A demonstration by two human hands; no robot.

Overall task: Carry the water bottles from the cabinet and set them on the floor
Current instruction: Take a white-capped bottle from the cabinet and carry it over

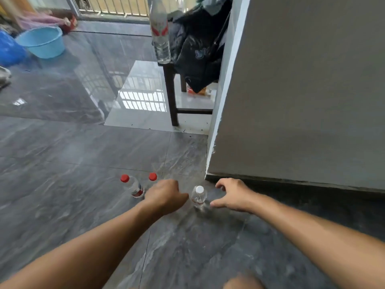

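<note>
The right hand (pixel 231 195) hangs low over the dark tiled floor (pixel 83 163), fingers spread and curled around nothing, thumb just beside a white-capped bottle (pixel 199 197). The left hand (pixel 164 193) sits on the bottle's other side, knuckles up and fingers folded under; whether it grips anything cannot be told. That bottle stands upright on the floor between the two hands, long axis vertical, cap towards the camera, clear with a thin red band low on its body. To the left stands a red-capped bottle (pixel 133 187), upright, clear, with a red label. A second red cap (pixel 153 176) shows just behind the left hand, its body hidden. Farther off, a tall bottle (pixel 160 32) stands upright on a dark stool (pixel 171 94).
</note>
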